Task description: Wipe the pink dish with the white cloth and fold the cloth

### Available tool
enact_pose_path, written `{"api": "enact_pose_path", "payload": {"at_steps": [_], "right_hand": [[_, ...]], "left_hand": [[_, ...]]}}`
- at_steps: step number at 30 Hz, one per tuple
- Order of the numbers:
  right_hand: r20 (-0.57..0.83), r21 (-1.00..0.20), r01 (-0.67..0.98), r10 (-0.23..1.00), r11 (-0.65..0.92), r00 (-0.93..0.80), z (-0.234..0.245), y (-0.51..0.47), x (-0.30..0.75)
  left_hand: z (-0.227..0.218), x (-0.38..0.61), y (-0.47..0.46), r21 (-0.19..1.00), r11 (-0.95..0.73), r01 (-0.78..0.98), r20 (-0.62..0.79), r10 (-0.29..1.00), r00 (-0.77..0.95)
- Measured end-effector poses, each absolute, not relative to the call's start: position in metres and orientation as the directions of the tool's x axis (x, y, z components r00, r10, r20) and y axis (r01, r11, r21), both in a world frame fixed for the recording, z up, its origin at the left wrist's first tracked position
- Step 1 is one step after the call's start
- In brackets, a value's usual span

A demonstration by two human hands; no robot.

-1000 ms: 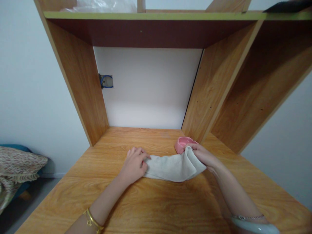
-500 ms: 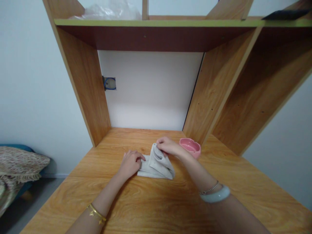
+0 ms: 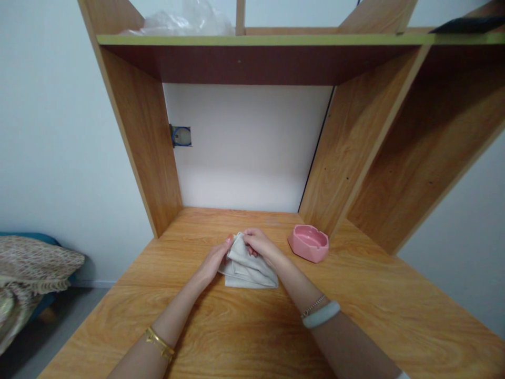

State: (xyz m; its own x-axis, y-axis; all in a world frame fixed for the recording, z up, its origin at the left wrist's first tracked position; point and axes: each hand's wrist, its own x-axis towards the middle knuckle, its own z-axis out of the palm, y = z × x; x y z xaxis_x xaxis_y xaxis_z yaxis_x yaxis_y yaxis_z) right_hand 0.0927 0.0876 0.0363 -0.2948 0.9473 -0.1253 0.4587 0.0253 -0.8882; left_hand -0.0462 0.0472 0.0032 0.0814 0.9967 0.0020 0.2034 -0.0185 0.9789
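Observation:
A small off-white cloth [image 3: 248, 269] lies folded on the wooden desk [image 3: 252, 326], near its middle. My left hand [image 3: 215, 259] pinches the cloth's left edge and lifts it a little. My right hand [image 3: 261, 245] grips the folded-over end of the same cloth from the right, fingers closed on it. Both hands meet above the cloth's far-left corner. A pink ashtray [image 3: 308, 243] stands on the desk just to the right, apart from the cloth and from my hands.
Wooden side panels [image 3: 152, 158] and a shelf [image 3: 252, 39] frame the desk's back bay. A clear plastic bag [image 3: 185, 22] lies on the shelf. A patterned blanket [image 3: 31, 263] sits low at the left, off the desk.
My right hand has carried the cloth's right end leftward over itself, so the long cloth is now folded to half its length. The ashtray, once behind that hand, now shows whole.

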Motion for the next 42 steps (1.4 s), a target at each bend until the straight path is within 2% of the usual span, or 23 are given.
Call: {"api": "enact_pose_path", "payload": {"at_steps": [6,12,19,22,27,31,42], "right_hand": [[-0.044,-0.872,0.470,0.933,0.138,-0.356,0.031,0.077,0.092],[0.085,-0.722,0.643,0.955,0.256,-0.285,0.035,0.071,0.119],[0.011,-0.574,0.794,0.972,0.198,-0.234,0.029,0.061,0.154],[-0.032,-0.563,0.807,0.971,0.179,-0.238,0.026,0.057,0.158],[-0.110,-0.582,0.801,0.962,0.141,-0.249,0.026,0.053,0.155],[-0.107,-0.589,0.798,0.966,0.128,-0.235,0.026,0.050,0.153],[0.007,-0.535,0.827,0.979,0.174,-0.202,0.020,0.037,0.203]], "left_hand": [[-0.001,-0.050,0.049,0.947,-0.049,0.318,0.038,0.998,0.041],[-0.001,-0.055,0.049,0.898,-0.031,0.439,0.056,0.997,-0.045],[0.005,-0.054,0.046,0.815,-0.032,0.578,0.093,0.993,-0.077],[0.007,-0.054,0.045,0.743,-0.007,0.670,0.085,0.993,-0.083],[0.013,-0.051,0.037,0.554,0.054,0.831,0.062,0.992,-0.107],[0.016,-0.048,0.032,0.435,0.070,0.898,0.059,0.993,-0.106],[0.019,-0.045,0.029,0.363,0.019,0.932,0.100,0.993,-0.059]]}}
